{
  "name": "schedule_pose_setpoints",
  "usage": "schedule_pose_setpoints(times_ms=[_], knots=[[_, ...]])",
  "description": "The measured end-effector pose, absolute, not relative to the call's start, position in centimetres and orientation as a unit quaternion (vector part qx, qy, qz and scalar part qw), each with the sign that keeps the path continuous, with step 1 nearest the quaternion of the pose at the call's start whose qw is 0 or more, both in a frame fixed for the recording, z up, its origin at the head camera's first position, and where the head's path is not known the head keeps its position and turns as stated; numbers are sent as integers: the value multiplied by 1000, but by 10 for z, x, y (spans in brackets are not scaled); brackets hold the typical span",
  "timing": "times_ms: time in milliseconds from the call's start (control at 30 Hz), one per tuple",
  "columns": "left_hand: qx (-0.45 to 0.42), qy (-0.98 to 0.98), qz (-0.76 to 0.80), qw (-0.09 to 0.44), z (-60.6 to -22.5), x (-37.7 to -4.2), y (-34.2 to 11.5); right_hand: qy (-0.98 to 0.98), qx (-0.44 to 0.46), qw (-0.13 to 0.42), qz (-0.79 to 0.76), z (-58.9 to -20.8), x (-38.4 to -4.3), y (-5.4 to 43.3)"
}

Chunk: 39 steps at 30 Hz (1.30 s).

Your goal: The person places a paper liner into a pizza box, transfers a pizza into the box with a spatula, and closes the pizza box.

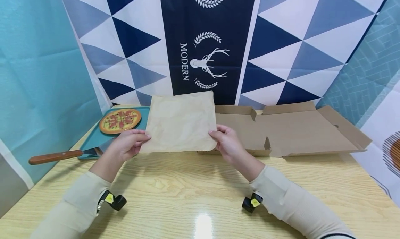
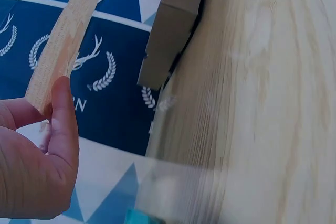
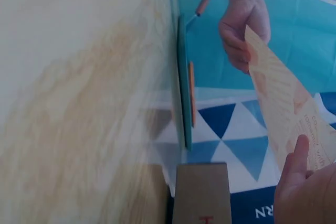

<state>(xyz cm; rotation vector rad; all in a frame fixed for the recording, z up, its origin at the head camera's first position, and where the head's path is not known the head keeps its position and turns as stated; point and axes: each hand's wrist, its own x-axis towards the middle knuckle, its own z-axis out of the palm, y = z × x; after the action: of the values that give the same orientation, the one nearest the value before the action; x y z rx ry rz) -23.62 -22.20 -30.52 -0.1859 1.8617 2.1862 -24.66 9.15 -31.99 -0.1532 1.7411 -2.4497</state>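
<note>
A sheet of tan parchment paper (image 1: 182, 122) is stretched between both hands above the table. My left hand (image 1: 126, 143) pinches its near left corner between thumb and fingers, and my right hand (image 1: 228, 142) pinches the right edge near the bottom. Printed pictures and lettering show on the paper's underside in the right wrist view (image 3: 286, 98). Behind the paper's right part stands an opened cardboard pizza box (image 1: 307, 128), its lid folded out to the right. Left of the paper, a small pizza (image 1: 120, 121) lies on a teal tray (image 1: 97, 138).
A pizza server with a wooden handle (image 1: 56, 157) rests across the tray's front edge, its handle jutting left and its blade partly behind my left hand. The wooden table (image 1: 175, 187) runs back to a patterned cloth backdrop (image 1: 206, 41).
</note>
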Motion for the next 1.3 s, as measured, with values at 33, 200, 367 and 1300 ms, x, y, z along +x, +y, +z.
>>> schedule_pose_setpoints(times_ms=[33, 200, 367, 1300], knots=[[-63, 635, 758, 134, -305, -237, -219, 576, -49, 63, -814, -319, -247, 94], [-64, 622, 769, 136, -303, -242, -208, 568, -41, 52, -820, -316, -250, 104], [-55, 602, 784, 141, -301, -248, -200, 570, -37, 47, -819, -316, -253, 114], [-58, 559, 819, 117, -293, -307, -160, 559, -22, 65, -826, -316, -256, 155]])
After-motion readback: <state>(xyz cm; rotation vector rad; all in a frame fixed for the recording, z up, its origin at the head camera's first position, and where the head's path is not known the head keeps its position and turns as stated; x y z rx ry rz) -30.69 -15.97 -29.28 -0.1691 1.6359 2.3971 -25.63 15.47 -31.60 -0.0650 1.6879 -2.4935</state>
